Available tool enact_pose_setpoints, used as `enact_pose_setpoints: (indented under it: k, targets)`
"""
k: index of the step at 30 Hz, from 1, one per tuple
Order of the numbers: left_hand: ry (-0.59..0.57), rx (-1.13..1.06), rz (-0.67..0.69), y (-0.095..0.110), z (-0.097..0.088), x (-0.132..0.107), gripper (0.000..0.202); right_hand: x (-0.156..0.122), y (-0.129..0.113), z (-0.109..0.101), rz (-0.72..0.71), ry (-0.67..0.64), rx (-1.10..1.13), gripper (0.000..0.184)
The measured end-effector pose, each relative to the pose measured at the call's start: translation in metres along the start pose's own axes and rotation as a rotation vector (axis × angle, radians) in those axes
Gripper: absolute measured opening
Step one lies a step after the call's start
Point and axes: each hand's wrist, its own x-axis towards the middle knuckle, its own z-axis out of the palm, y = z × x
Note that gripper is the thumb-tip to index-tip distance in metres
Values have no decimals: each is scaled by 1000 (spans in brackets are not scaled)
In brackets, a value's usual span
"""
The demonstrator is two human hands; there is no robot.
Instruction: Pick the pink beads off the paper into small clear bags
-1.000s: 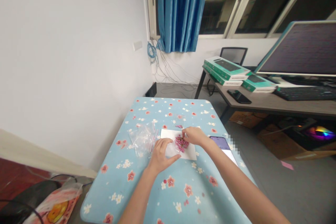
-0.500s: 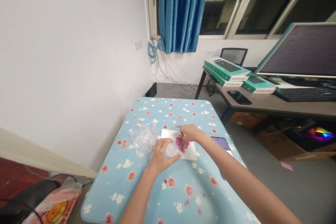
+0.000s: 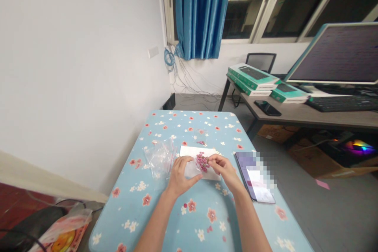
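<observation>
A cluster of small pink berry-like beads (image 3: 202,162) lies on a white sheet of paper (image 3: 189,150). My left hand (image 3: 180,175) rests at the left part of the sheet, its thumb and fingers spread apart and curved towards the cluster. At the cluster's right edge, my right hand (image 3: 225,169) has thumb and forefinger pinched together. What sits between those fingertips is too small to make out. Left of my left hand lies a crumpled clear plastic bag (image 3: 161,157). Beyond the sheet is a small group of pink beads (image 3: 201,142).
A phone (image 3: 256,181) lies on the right side of the flowered tablecloth (image 3: 165,220). Loose reddish pieces dot the near part of the cloth. On the right, a desk (image 3: 295,116) bears green boxes (image 3: 254,78), a black phone (image 3: 267,108), a keyboard and a monitor.
My right hand has moved from the cluster's far side back to its right edge, towards me, uncovering the small bead group and the phone. My left hand has stayed almost still.
</observation>
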Motion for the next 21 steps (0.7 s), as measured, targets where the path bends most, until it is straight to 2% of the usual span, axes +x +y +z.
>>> enact_pose_setpoints:
  k: [4, 15, 18, 21]
  targets:
    - [-1, 0, 21, 0, 1, -2, 44, -6, 9, 7, 23, 24, 82, 24]
    - [-1, -39, 18, 0, 1, -2, 42, -1, 15, 21, 23, -48, 88, 28]
    - [4, -103, -38, 0, 1, -2, 42, 0, 16, 20, 12, -19, 94, 27]
    - [29, -278, -175, 1, 0, 0, 42, -1, 12, 17, 11, 35, 115, 24]
